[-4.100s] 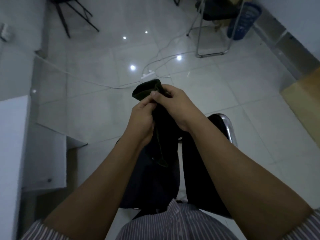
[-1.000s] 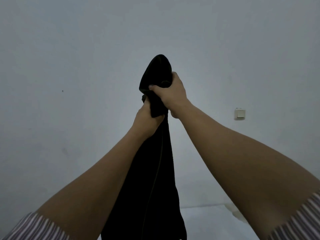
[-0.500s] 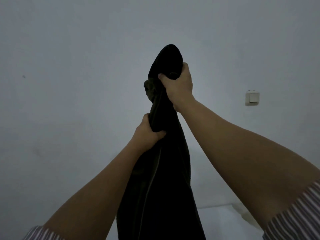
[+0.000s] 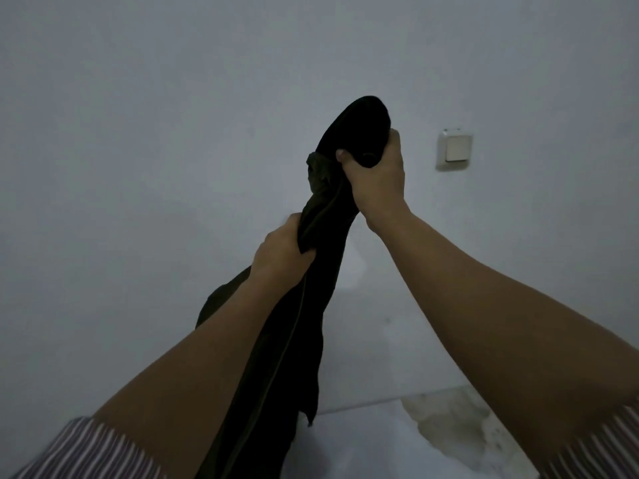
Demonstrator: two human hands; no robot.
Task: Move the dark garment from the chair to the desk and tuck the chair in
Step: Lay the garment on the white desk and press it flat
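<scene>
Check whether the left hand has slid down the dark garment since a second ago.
Yes. The left hand now grips the dark garment well below the right hand; before, they were touching.

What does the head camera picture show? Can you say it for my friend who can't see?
Two bare hands hold a long dark garment up in front of a plain pale wall. The right hand grips it near the top and the left hand grips it lower down, while the rest hangs down between the arms. A small white wall switch sits to the right.
</scene>
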